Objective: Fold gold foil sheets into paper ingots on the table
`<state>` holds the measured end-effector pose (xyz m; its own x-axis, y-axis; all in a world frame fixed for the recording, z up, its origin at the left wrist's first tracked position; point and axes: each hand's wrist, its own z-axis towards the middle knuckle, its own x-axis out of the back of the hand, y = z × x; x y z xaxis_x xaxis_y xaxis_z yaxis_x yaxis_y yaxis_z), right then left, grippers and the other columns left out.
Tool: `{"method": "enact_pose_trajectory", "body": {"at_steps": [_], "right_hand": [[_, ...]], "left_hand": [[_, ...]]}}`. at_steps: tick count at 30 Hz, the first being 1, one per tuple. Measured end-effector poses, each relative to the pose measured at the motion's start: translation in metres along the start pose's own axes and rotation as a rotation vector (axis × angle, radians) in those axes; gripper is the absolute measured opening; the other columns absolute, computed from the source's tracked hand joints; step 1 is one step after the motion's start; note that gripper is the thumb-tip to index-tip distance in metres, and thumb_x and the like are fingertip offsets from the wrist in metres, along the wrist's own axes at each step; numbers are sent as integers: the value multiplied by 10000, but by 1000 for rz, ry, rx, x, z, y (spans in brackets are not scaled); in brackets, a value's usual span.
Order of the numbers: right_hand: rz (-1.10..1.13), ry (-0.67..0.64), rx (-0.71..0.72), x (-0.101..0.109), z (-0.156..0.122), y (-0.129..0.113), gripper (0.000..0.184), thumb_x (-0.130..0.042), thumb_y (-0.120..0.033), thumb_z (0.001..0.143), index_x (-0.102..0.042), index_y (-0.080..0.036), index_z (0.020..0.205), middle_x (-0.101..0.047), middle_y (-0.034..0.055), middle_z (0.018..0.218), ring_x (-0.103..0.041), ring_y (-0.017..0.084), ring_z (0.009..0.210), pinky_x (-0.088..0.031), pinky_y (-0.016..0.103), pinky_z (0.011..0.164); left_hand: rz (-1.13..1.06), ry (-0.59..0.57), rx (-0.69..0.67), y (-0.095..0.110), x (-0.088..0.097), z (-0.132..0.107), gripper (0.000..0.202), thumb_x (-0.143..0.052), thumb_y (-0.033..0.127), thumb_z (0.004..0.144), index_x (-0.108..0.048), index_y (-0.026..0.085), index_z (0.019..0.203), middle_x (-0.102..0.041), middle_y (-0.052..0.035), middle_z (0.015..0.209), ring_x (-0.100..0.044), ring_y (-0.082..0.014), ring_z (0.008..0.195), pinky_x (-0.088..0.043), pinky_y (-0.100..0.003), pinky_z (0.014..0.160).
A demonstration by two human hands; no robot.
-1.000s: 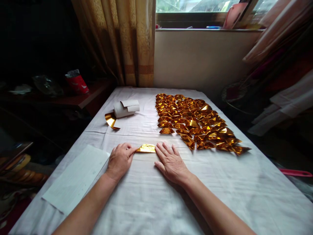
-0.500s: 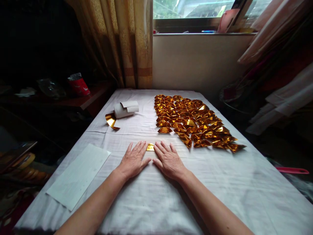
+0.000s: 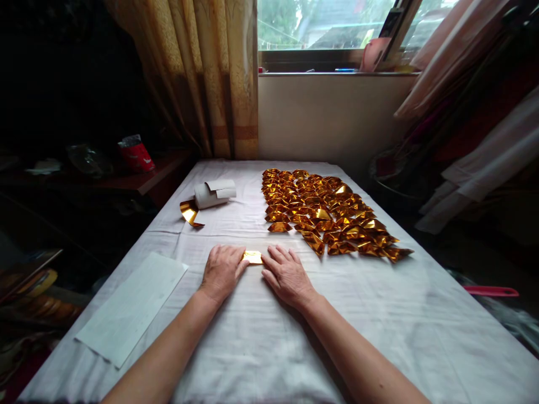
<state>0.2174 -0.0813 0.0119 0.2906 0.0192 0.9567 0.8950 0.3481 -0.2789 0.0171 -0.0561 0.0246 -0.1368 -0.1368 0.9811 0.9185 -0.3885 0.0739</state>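
A small folded piece of gold foil paper (image 3: 253, 257) lies on the cloth between my hands. Its left end is pinched between the thumb and curled fingers of my left hand (image 3: 224, 270). My right hand (image 3: 289, 275) rests palm down with the fingers apart, its fingertips touching the paper's right end. Beyond it, to the right, folded gold foil pieces (image 3: 320, 216) with pointed ends stand in rows. A white-backed roll (image 3: 214, 193) with a curled gold strip (image 3: 190, 213) lies at the far left.
A pale rectangular sheet (image 3: 132, 308) lies on the table's left side. White cloth (image 3: 379, 331) covers the table. A dark side table holds a red container (image 3: 137, 154). A curtain (image 3: 229, 84) and window are behind; clothes (image 3: 480, 151) hang at the right.
My left hand has gone from lying flat to curling its fingers around the paper's left end. My right hand stays nearly in place. The camera view has tilted up slightly.
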Motion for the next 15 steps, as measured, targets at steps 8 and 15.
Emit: {"method": "enact_pose_trajectory", "body": {"at_steps": [8,15], "right_hand": [[8,37,16,-3,-2,1,415,-475,-386,963,-538,-292,1362,-453,118,1485,-365,302,1395,-246,525,1134],[47,101,67,-7,-3,5,364,-503,-331,943,-590,-268,1291,-516,97,1429,-416,300,1352,-290,499,1115]], "left_hand": [[-53,-91,20,9,8,13,281,-599,357,902,-655,235,1149,-675,-69,1047,-597,-244,1009,-446,-371,869],[-151,-111,-24,9,10,16,279,-618,292,888,-668,237,1157,-661,-65,1008,-618,-218,966,-469,-332,856]]}}
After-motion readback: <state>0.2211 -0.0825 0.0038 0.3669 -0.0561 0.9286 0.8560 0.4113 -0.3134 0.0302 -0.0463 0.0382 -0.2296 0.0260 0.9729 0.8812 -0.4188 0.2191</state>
